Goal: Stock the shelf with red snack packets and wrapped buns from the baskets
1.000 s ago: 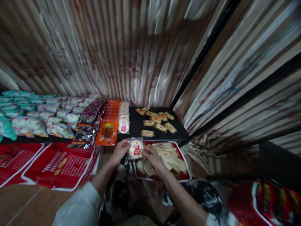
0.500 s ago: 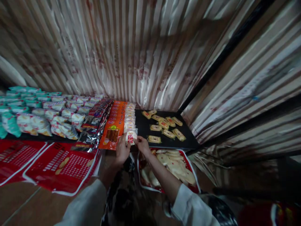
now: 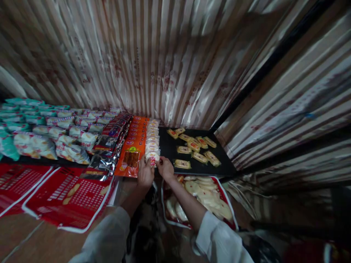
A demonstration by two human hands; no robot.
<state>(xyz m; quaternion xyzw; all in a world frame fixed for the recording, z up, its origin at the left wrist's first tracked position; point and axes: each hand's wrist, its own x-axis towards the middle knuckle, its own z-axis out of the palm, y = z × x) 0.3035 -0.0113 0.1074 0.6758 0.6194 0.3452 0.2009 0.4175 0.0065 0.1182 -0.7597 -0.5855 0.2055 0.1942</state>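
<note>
At the front end of a row of small white snack packets [image 3: 152, 137], a white packet with red print [image 3: 153, 161] sits between my two hands. My left hand [image 3: 145, 173] has its fingers closed on the packet's left side, close to the orange snack bags [image 3: 133, 146]. The right edge of the same packet is pinched by my right hand [image 3: 165, 168]. Part of the packet is hidden by my fingers. Several yellow wrapped snacks [image 3: 192, 147] lie loosely on the black shelf [image 3: 170, 146] to the right of the row.
White-and-blue bags [image 3: 72, 151] and teal bags [image 3: 9, 144] line the shelf's left side, beside dark red bags [image 3: 109, 137]. Red printed sheets [image 3: 74, 201] hang below. Under my right forearm is a red, white-rimmed bag [image 3: 229, 204] with pale flat pieces. A striped sheet [image 3: 150, 62] rises behind.
The white packet now sits lower and more in line with the row, with both hands still at its sides. The view has shifted slightly.
</note>
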